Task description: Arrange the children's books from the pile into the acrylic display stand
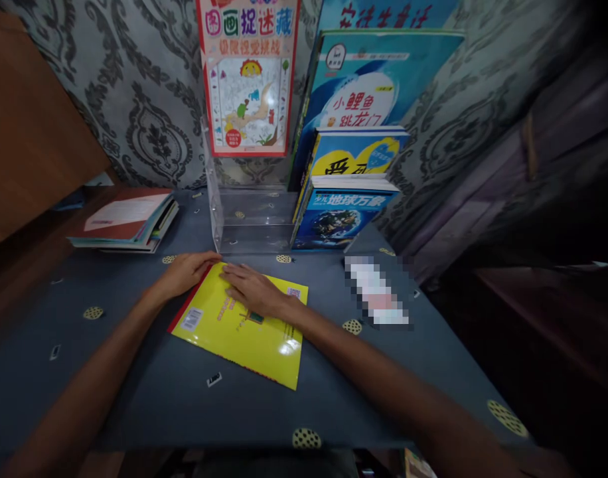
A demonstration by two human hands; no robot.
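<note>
From where I stand, a thin, glossy yellow book (249, 340) lies shut and askew on the bench (149, 398), its red spine (185, 307) towards ten o'clock, a barcode (192, 319) at eight and a QR code (293, 292) at two. The clear stand (215, 219) is just beyond it at twelve. The person's right grip (254, 291) rests on the cover, palm down, fingers extended, clasping nothing. The left grip (187, 273) curls at the eleven-o'clock corner; whether it pinches the edge, I can't tell.
</note>
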